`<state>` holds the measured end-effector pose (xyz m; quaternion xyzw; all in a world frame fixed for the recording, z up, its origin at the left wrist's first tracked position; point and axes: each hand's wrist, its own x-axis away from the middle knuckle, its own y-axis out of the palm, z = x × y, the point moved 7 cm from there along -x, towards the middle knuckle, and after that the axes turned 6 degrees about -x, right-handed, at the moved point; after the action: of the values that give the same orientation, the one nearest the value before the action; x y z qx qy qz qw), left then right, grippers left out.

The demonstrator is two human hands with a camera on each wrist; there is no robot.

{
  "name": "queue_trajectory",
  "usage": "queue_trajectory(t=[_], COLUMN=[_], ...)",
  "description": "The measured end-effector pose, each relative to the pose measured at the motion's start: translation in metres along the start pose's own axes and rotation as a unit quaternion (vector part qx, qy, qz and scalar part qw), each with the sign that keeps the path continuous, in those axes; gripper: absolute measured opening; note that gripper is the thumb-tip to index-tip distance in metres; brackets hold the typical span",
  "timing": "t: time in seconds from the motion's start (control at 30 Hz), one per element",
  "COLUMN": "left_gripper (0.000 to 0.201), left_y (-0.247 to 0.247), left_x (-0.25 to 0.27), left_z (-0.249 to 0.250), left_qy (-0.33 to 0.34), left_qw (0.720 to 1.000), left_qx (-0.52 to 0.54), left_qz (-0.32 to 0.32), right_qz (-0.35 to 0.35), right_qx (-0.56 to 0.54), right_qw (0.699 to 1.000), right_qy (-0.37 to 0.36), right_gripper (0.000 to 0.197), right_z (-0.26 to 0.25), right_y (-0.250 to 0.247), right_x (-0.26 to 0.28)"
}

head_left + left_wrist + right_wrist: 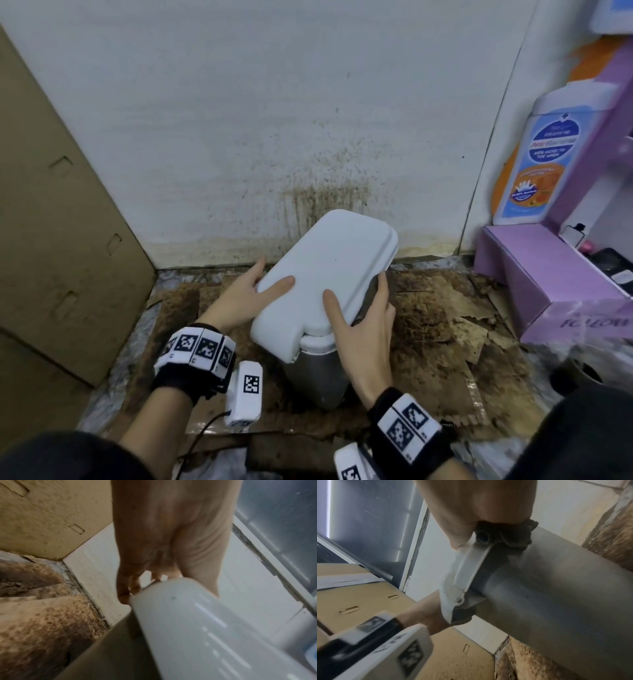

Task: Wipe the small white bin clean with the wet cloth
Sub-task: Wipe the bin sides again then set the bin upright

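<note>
The small bin, with a white lid (325,267) and a grey body (318,377), stands tilted on the floor by the wall. My left hand (270,274) grips the lid's left edge, thumb on top and fingers round the far side. My right hand (354,287) clasps the right side, with its thumb on the lid. In the right wrist view a dark bunched cloth (505,536) sits under those fingers, pressed against the grey body (556,588) just below the lid's rim (465,566). The left wrist view shows the lid (197,628) close under my left hand (163,534).
A tall cardboard box (51,222) stands close on the left. On the right are a purple box (548,284) and a large bottle-shaped display (548,154). The wall (325,192) behind the bin is brown-stained. Dirty torn cardboard (428,325) covers the floor.
</note>
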<state>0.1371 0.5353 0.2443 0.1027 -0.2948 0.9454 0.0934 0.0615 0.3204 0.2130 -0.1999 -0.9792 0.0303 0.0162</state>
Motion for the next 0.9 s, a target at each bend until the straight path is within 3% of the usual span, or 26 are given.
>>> queue_trajectory(t=[0.1, 0.2, 0.33, 0.47, 0.57, 0.73, 0.9], left_gripper=[0.121, 0.118, 0.092, 0.076, 0.064, 0.052, 0.057], left_y=[-0.002, 0.002, 0.017, 0.036, 0.04, 0.04, 0.033], left_x=[0.002, 0.016, 0.054, 0.076, 0.075, 0.074, 0.069], left_z=[-0.009, -0.012, -0.005, -0.008, -0.011, -0.005, -0.007], left_qy=[-0.03, -0.046, -0.086, -0.131, -0.125, -0.116, -0.098], left_qw=[0.998, 0.99, 0.973, 0.964, 0.962, 0.967, 0.969], left_qx=[-0.017, -0.014, -0.005, 0.077, 0.136, 0.135, 0.131], left_qz=[0.05, 0.135, 0.215, 0.217, 0.199, 0.185, 0.187], right_qz=[-0.005, -0.005, -0.011, -0.037, -0.071, -0.125, -0.101], right_qx=[-0.005, -0.018, 0.005, 0.026, 0.022, 0.045, 0.002], right_qw=[1.0, 1.0, 1.0, 0.999, 0.996, 0.99, 0.993], right_qy=[0.01, 0.012, 0.015, -0.02, -0.046, -0.053, -0.058], right_gripper=[0.102, 0.098, 0.097, 0.105, 0.092, 0.076, 0.078], right_z=[-0.004, -0.014, -0.017, -0.017, -0.023, -0.026, -0.026], right_y=[0.003, -0.001, -0.01, -0.018, -0.023, -0.024, -0.032], right_x=[-0.022, -0.05, -0.095, -0.143, -0.166, -0.183, -0.174])
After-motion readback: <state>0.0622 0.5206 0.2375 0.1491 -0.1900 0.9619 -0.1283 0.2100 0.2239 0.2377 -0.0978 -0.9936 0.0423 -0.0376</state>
